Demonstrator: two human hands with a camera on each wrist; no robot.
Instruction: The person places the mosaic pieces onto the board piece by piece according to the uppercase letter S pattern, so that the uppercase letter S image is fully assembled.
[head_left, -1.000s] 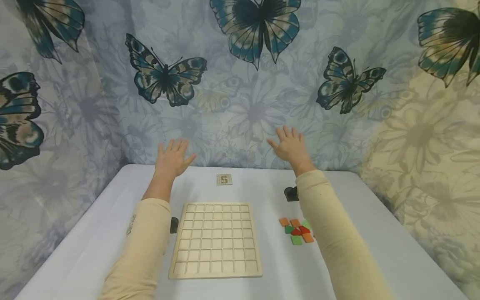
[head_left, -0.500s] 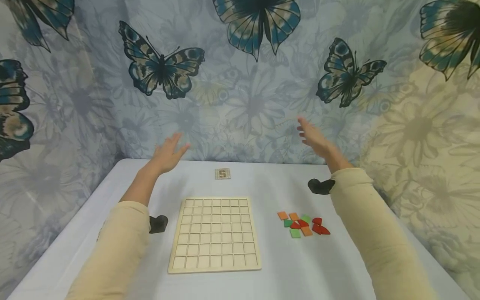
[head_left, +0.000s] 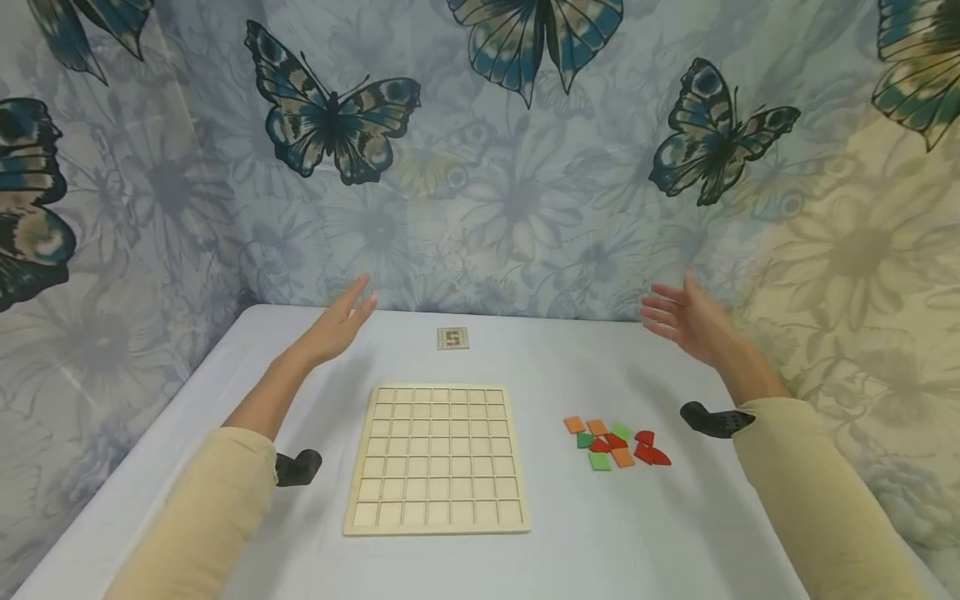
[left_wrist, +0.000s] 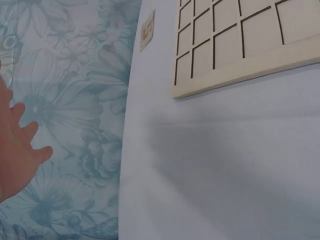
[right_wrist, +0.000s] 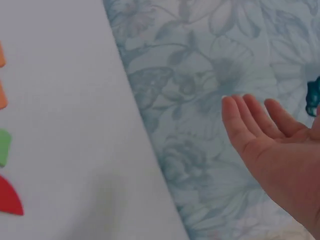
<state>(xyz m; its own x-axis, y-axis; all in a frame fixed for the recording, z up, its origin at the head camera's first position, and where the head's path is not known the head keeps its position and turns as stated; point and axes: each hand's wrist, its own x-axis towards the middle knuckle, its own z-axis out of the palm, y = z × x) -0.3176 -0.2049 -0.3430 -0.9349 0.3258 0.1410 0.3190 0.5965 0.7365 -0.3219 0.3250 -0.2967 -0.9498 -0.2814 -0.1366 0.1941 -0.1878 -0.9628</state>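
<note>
Both hands hang in the air above the table, holding nothing. The left hand [head_left: 336, 327] is up beyond the far left corner of a wooden grid board [head_left: 437, 529], its fingers extended. In the left wrist view its fingers [left_wrist: 30, 131] are spread apart. On the right, the right hand [head_left: 693, 321] is raised with its palm turned inward and fingers straight, as the right wrist view shows with the fingers [right_wrist: 255, 120] side by side. Nearest to it on the table lie flat coloured pieces: red pieces [head_left: 652, 454], orange squares [head_left: 622, 457] and green pieces [head_left: 599, 462].
A small square tile [head_left: 452, 337] marked with a 5-like sign lies behind the board. Each wrist bears a black camera, left [head_left: 298, 467] and right [head_left: 716, 419]. A butterfly-print cloth wall [head_left: 517, 208] rises behind the white table [head_left: 570, 533].
The hands have moved apart, the right one farther to the right. Its palm has turned inward, and the left hand has turned sideways. The board and coloured pieces stay where they were.
</note>
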